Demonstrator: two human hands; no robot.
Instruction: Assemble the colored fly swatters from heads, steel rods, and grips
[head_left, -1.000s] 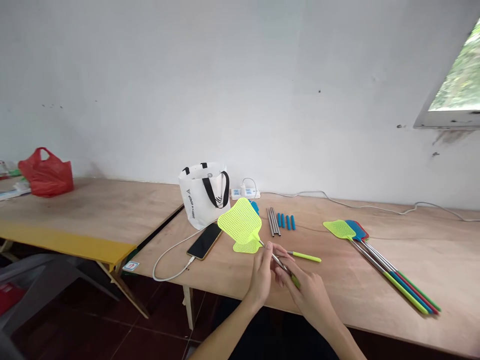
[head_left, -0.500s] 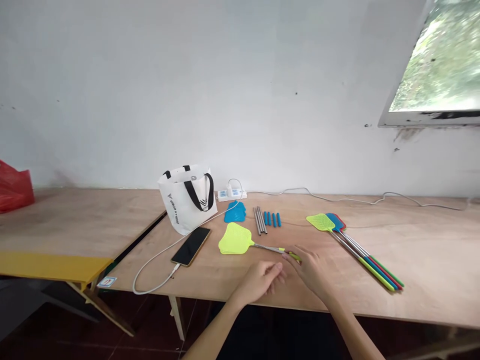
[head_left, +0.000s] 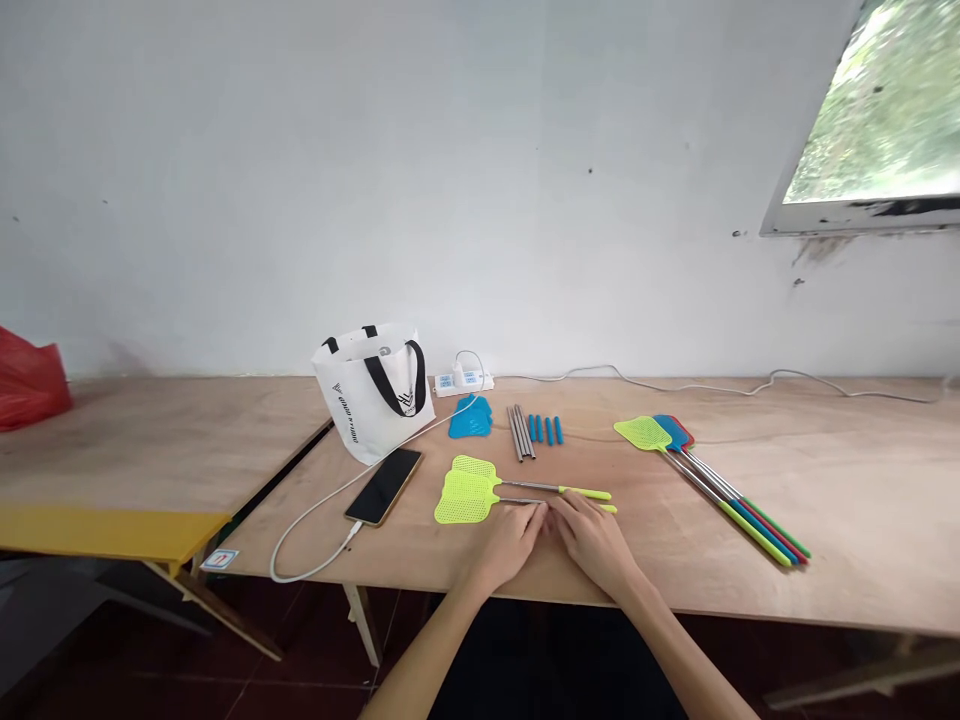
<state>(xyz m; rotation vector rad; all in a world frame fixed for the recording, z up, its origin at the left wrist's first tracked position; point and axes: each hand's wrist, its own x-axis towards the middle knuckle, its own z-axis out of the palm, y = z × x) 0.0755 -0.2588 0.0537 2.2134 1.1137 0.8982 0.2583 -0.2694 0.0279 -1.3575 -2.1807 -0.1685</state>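
From my remote seat, I see the right hand (head_left: 594, 545) over the handle of the nearer lime swatter (head_left: 468, 500), lower centre of the frame, its metal shaft running left-right past the left hand (head_left: 510, 548). Whether the fingers grip, I cannot tell; its perforated plastic head overlaps its twin (head_left: 475, 464) on the wood-grained desk (head_left: 870, 480).

Soft daylight above, deep shade below the tabletop (head_left: 877, 480).
The window (head_left: 877, 120) at upper right is the brightest patch, its greenery washed out and smeared; the wall (head_left: 375, 170) reads an even, muted grey. The floor (head_left: 315, 640) sinks into near-dark. The yellow-green swatters (head_left: 465, 498) near the middle look fairly clear, while wide-angle distortion slants the window frame and stretches the picture's edges.
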